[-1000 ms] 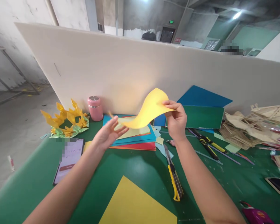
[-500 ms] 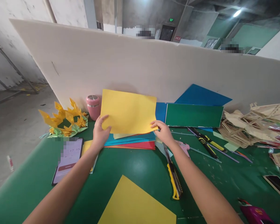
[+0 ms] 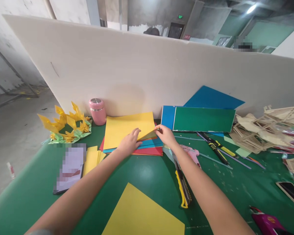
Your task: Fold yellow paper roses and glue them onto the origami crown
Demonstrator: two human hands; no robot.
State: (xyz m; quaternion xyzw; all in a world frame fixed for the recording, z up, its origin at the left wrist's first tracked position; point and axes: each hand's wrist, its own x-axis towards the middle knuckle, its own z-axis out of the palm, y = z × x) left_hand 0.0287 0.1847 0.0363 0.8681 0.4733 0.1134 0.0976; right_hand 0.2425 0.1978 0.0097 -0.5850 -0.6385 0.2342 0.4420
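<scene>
A yellow paper sheet (image 3: 123, 129) lies on top of a stack of coloured paper (image 3: 150, 148) (blue, red, orange) on the green table (image 3: 147, 173). My left hand (image 3: 129, 143) rests on the yellow sheet's near right part, fingers stretched forward over it. My right hand (image 3: 166, 135) pinches the sheet's right edge at the corner, which is slightly lifted off the stack.
A second yellow sheet (image 3: 142, 213) lies near me. A yellow utility knife (image 3: 182, 187) lies under my right forearm. A phone (image 3: 70, 168), a pink jar (image 3: 97, 111), paper flowers (image 3: 66, 125), green and blue cards (image 3: 203, 119), tools and wooden model parts (image 3: 267, 129) surround them. A beige board (image 3: 137, 65) stands behind.
The yellow sheet, held up in the air by both hands before, has come down flat onto the paper stack. My left hand moved from its left edge onto its top.
</scene>
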